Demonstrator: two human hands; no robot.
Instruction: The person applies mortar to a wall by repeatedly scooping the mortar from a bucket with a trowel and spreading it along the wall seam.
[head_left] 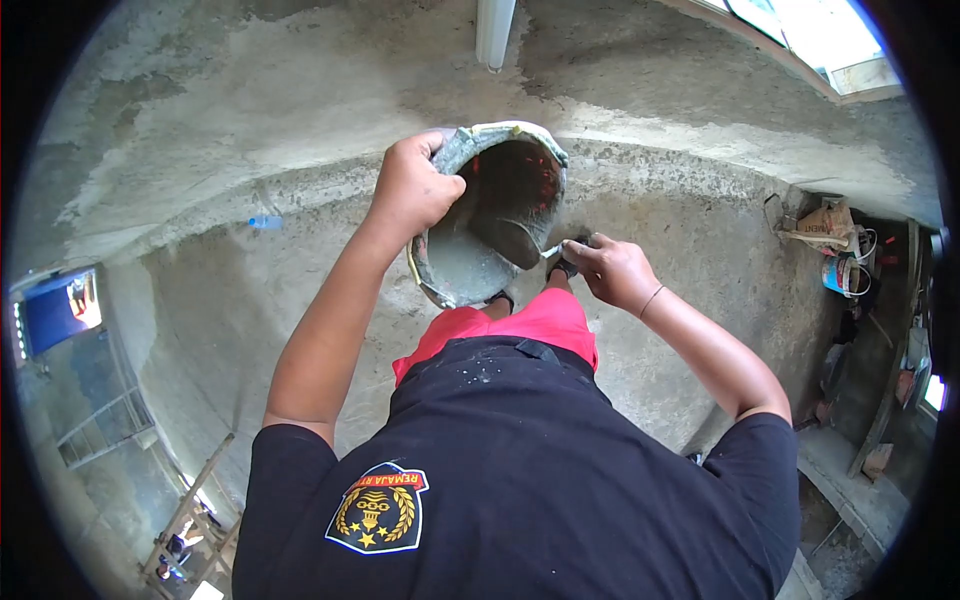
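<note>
My left hand is closed on the upper left rim of a mortar-crusted bucket, its thumb lying over the edge. The bucket is tilted, so I look into its mouth; wet grey mix lies along the lower left inside. My right hand pinches the thin handle of a trowel at the bucket's right side. The trowel's rounded, grey-coated blade sits within the bucket's mouth. How far it reaches into the mix I cannot tell.
Below the bucket are my feet on a rough cement floor. A plastic bottle lies at left. On the right are a cement bag and a small paint pail. Wooden poles stand lower left.
</note>
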